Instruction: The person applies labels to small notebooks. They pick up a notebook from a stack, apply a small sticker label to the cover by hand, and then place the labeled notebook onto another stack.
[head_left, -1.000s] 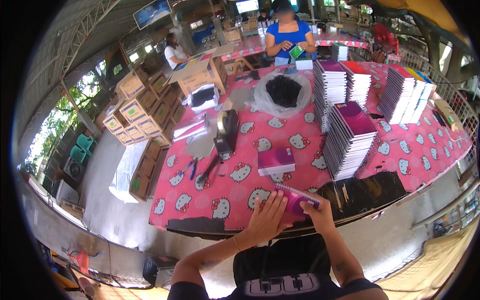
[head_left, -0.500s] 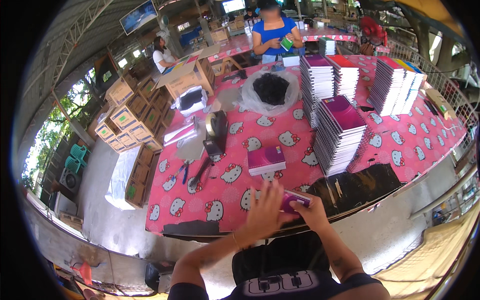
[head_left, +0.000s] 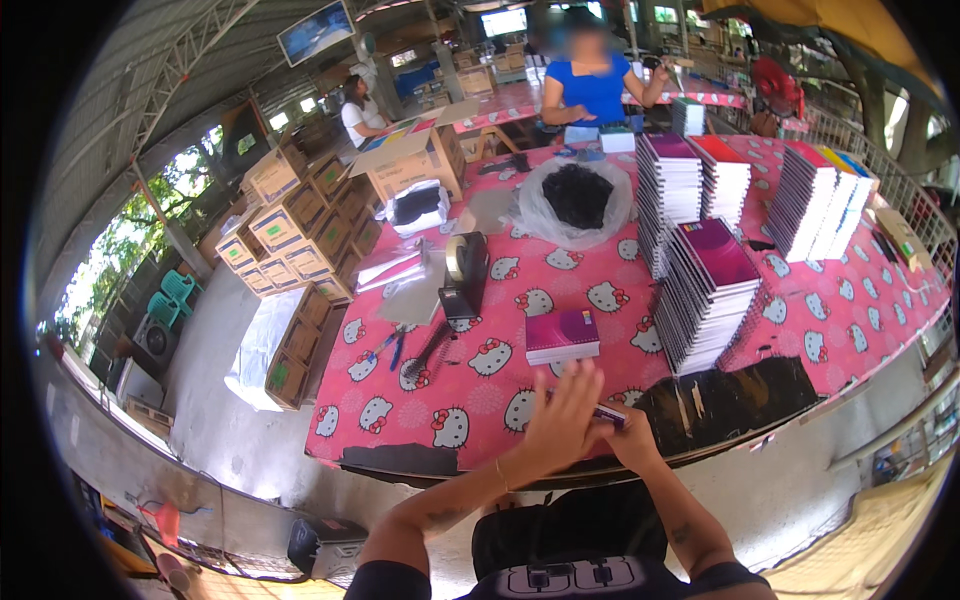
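One small notebook, seen almost edge-on, is near the front of the pink table, gripped in the curled right hand. The left hand is flat, fingers straight, partly hiding it; whether they touch, I can't tell. A short notebook stack lies beyond.

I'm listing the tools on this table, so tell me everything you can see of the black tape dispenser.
The tape dispenser is black; whether it is plastic or metal I can't tell. A pale roll sits in its far part, and its solid body stretches nearer the wearer. It stands upright on the pink tablecloth, left of the picture's middle, beside a grey sheet; whether it overlaps that sheet is unclear. Nobody is touching it.
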